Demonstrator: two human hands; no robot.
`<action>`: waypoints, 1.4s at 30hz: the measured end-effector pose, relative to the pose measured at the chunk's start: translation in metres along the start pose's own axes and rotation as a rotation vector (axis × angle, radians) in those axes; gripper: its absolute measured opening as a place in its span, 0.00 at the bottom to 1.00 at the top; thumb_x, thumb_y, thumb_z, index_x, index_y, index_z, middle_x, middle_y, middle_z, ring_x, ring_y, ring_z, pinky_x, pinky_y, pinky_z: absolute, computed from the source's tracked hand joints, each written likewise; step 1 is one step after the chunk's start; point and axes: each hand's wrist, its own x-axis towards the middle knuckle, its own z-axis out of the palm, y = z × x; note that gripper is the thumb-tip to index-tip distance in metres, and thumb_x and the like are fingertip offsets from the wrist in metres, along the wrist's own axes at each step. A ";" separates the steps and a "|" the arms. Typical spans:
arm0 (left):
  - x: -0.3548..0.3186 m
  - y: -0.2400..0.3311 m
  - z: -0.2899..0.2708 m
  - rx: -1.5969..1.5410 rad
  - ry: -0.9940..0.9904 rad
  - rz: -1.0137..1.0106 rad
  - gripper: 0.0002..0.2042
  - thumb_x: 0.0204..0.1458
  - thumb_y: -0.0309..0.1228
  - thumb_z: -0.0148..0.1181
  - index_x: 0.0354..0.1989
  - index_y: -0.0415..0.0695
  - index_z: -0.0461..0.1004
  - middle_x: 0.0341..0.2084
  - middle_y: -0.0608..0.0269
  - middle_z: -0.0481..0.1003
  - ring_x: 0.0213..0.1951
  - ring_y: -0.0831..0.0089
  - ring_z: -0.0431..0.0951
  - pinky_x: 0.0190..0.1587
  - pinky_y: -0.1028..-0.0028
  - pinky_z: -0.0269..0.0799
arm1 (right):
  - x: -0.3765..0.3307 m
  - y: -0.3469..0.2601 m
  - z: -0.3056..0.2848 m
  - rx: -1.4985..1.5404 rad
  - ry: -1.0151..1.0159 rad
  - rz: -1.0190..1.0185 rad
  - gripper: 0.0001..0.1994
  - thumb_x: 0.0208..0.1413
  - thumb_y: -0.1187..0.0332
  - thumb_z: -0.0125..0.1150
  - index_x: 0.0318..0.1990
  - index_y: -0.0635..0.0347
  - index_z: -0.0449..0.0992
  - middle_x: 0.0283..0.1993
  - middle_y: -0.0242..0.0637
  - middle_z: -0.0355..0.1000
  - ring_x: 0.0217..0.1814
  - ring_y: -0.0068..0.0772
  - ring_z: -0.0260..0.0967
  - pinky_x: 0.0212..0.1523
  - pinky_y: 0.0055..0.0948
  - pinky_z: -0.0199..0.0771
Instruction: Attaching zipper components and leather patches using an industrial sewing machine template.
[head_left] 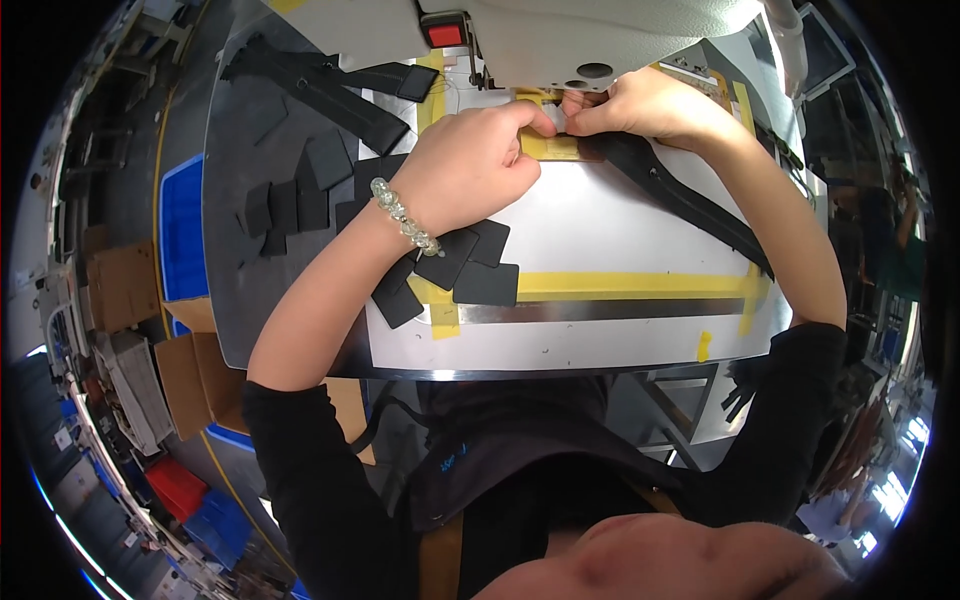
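Note:
Under the front of a pale sewing machine head [640, 40], my two hands meet at a small whitish piece [557, 117]. My right hand [640, 108] pinches it between thumb and fingers. My left hand [470, 165], with a beaded bracelet at the wrist, is curled, its index fingertip against the piece's left side; whatever else its fingers hold is hidden. Yellow tape [550, 146] lies on the work surface below the fingertips. From under my right hand a long black strap-like piece [690, 200] runs toward the right edge of the table.
Several dark flat pieces [485, 284] lie around my left forearm. More black strap pieces [350, 105] rest at the back left. The white tabletop [600, 345] carries yellow tape strips and a metal strip. A blue bin [182, 230] and cardboard boxes [185, 385] stand left of the table.

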 end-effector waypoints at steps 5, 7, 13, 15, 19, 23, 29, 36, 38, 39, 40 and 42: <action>0.000 -0.009 -0.006 -0.049 0.017 -0.048 0.15 0.45 0.25 0.48 0.43 0.41 0.72 0.07 0.75 0.57 0.12 0.85 0.55 0.19 0.79 0.53 | -0.002 -0.010 -0.003 -0.020 -0.137 0.175 0.08 0.42 0.68 0.64 0.25 0.63 0.73 0.21 0.36 0.71 0.18 0.20 0.64 0.21 0.21 0.65; 0.001 -0.012 -0.009 -0.033 0.006 -0.047 0.15 0.46 0.25 0.48 0.42 0.41 0.73 0.07 0.76 0.56 0.12 0.85 0.55 0.19 0.79 0.53 | -0.004 -0.019 -0.002 -0.086 -0.119 0.230 0.09 0.42 0.67 0.65 0.25 0.63 0.73 0.21 0.35 0.71 0.19 0.20 0.64 0.21 0.21 0.65; 0.001 -0.009 -0.006 0.074 0.008 0.022 0.15 0.47 0.28 0.49 0.44 0.43 0.73 0.08 0.70 0.59 0.12 0.80 0.59 0.20 0.78 0.57 | -0.005 -0.026 -0.001 -0.240 -0.030 0.260 0.11 0.42 0.64 0.66 0.29 0.62 0.75 0.26 0.34 0.72 0.23 0.21 0.65 0.20 0.20 0.65; 0.003 -0.010 -0.003 0.220 0.101 0.150 0.15 0.47 0.28 0.49 0.45 0.44 0.73 0.11 0.67 0.63 0.14 0.76 0.63 0.22 0.76 0.61 | -0.005 -0.022 -0.002 -0.204 -0.013 0.246 0.12 0.42 0.64 0.66 0.31 0.62 0.75 0.28 0.33 0.72 0.24 0.21 0.66 0.19 0.21 0.65; 0.009 -0.015 0.002 0.385 0.175 0.326 0.17 0.48 0.29 0.49 0.48 0.51 0.73 0.24 0.61 0.73 0.27 0.66 0.74 0.31 0.71 0.69 | -0.005 -0.007 -0.001 -0.034 0.000 0.239 0.10 0.41 0.68 0.64 0.30 0.65 0.74 0.23 0.35 0.70 0.18 0.22 0.63 0.15 0.23 0.63; 0.018 -0.015 0.002 0.409 0.163 0.359 0.16 0.48 0.29 0.49 0.46 0.52 0.74 0.23 0.62 0.74 0.25 0.66 0.74 0.29 0.71 0.70 | -0.010 0.000 0.008 0.076 0.073 0.214 0.07 0.40 0.71 0.62 0.24 0.67 0.74 0.19 0.37 0.68 0.15 0.23 0.63 0.14 0.23 0.62; 0.024 -0.021 0.007 0.498 0.231 0.471 0.15 0.48 0.29 0.51 0.44 0.53 0.76 0.17 0.63 0.72 0.20 0.67 0.73 0.24 0.71 0.69 | -0.017 -0.003 0.013 0.047 0.131 0.212 0.07 0.40 0.71 0.62 0.25 0.66 0.74 0.19 0.35 0.70 0.21 0.22 0.66 0.23 0.22 0.65; 0.017 -0.024 0.008 0.644 0.253 0.489 0.15 0.46 0.29 0.52 0.43 0.53 0.76 0.09 0.64 0.68 0.13 0.67 0.71 0.18 0.72 0.67 | -0.029 -0.011 0.024 -0.039 0.267 0.045 0.06 0.42 0.69 0.62 0.24 0.63 0.76 0.25 0.36 0.73 0.29 0.22 0.70 0.34 0.23 0.70; 0.015 -0.024 0.007 0.661 0.245 0.497 0.14 0.46 0.29 0.53 0.43 0.53 0.76 0.09 0.64 0.68 0.12 0.67 0.70 0.18 0.72 0.66 | -0.028 -0.007 0.026 0.022 0.268 0.056 0.07 0.44 0.69 0.61 0.24 0.64 0.76 0.25 0.36 0.74 0.29 0.22 0.70 0.34 0.23 0.70; 0.014 -0.023 0.006 0.681 0.240 0.497 0.14 0.46 0.29 0.53 0.43 0.53 0.76 0.09 0.64 0.68 0.12 0.67 0.70 0.18 0.72 0.66 | -0.027 -0.003 0.027 0.085 0.261 0.064 0.07 0.46 0.68 0.60 0.25 0.64 0.76 0.26 0.36 0.74 0.29 0.21 0.70 0.34 0.22 0.70; 0.014 -0.023 0.006 0.685 0.236 0.504 0.14 0.46 0.29 0.53 0.43 0.53 0.76 0.09 0.64 0.68 0.12 0.67 0.70 0.18 0.72 0.66 | -0.027 0.001 0.027 0.089 0.269 0.062 0.07 0.46 0.68 0.60 0.25 0.64 0.76 0.26 0.36 0.74 0.29 0.21 0.70 0.34 0.22 0.70; 0.014 -0.021 0.007 0.665 0.247 0.524 0.14 0.46 0.29 0.53 0.42 0.52 0.76 0.09 0.64 0.69 0.13 0.67 0.71 0.18 0.72 0.67 | -0.025 0.011 0.025 0.205 0.283 0.088 0.08 0.48 0.68 0.58 0.25 0.65 0.77 0.26 0.36 0.74 0.29 0.20 0.70 0.34 0.21 0.70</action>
